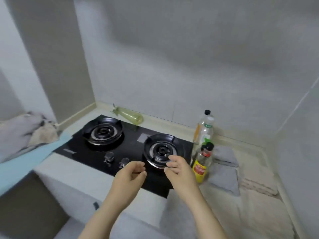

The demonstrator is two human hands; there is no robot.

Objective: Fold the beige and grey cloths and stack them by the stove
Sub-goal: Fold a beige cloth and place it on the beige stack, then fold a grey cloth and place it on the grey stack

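Grey-white walls are closing in a corner kitchen desk, and on its right end, just beside the black stove, folded grey cloths are lying flat, with a folded beige cloth touching their right edge. Blur is making it hard to count the layers there. Well apart, at the far left, a crumpled grey cloth and a crumpled beige cloth are sitting in a loose heap on a light blue sheet.

Both forearms are reaching up from the bottom edge and angling towards each other over the stove's front. The left hand is hovering just right of the two knobs, its fingers loosely curled and gripping nothing. The right hand is hanging over the near rim of the right burner, palm turned inward, its fingers likewise relaxed and empty. The hands are near each other but not touching.

Between stove and folded cloths, a smaller bottle with a yellow label is standing in front of a tall clear bottle. A green bottle is lying on its side behind the stove.
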